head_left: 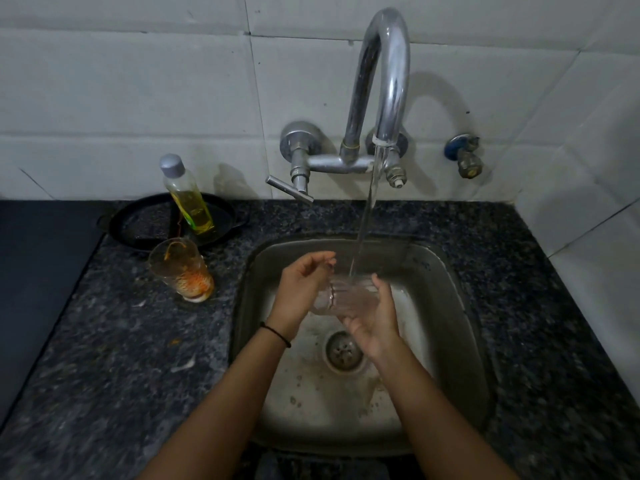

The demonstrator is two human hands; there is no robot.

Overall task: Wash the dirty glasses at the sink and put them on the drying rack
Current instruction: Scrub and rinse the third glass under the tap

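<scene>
Gripped in our right hand (374,318), left hand's (303,289) hold unclear: clear glass (348,296), tipped sideways beneath the water stream (364,230).

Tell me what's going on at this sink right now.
A person is rinsing a clear glass under water running from the tap over the steel sink. The right hand cradles the glass from below. The left hand is at its other end with the fingers curled. A second glass, streaked with orange residue, stands unwashed on the granite counter left of the sink. No drying rack is in view.
</scene>
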